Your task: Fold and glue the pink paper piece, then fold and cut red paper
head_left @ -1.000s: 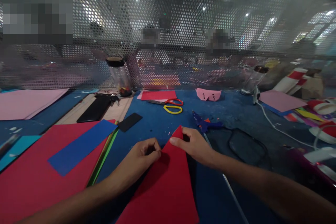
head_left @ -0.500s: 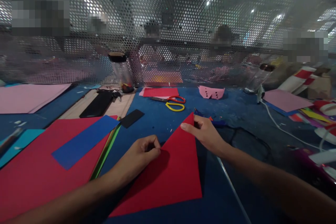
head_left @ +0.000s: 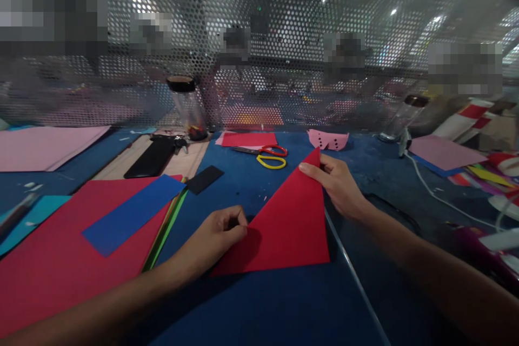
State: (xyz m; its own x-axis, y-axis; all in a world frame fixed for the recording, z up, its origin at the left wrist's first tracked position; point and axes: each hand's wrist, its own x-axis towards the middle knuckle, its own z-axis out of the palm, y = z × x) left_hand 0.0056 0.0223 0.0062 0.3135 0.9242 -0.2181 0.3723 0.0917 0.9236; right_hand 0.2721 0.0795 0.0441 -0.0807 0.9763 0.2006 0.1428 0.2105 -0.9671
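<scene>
1. Left hand (head_left: pixel 221 232): my thumb and curled fingers pinch the sloping left edge of the red paper triangle (head_left: pixel 290 224), which spans between my hands above the blue tabletop (head_left: pixel 263 308).
2. Right hand (head_left: pixel 343 184): I grip its far tip, thumb on the near face.
3. Best practice, I judge: pinch lightly to avoid creasing; keep that edge straight.
4. Left of the tip lie red-and-yellow-handled scissors (head_left: pixel 259 152); behind it stands a pink paper cutout (head_left: pixel 327 138), before the perforated screen (head_left: pixel 290 84).

From where I stand, the red sheet (head_left: pixel 287 227) looks like smooth, matt paper, the yellow scissor handle (head_left: pixel 259 158) plastic, the perforated screen (head_left: pixel 284 27) metal, the jar (head_left: pixel 188 110) glossy and see-through.
</scene>
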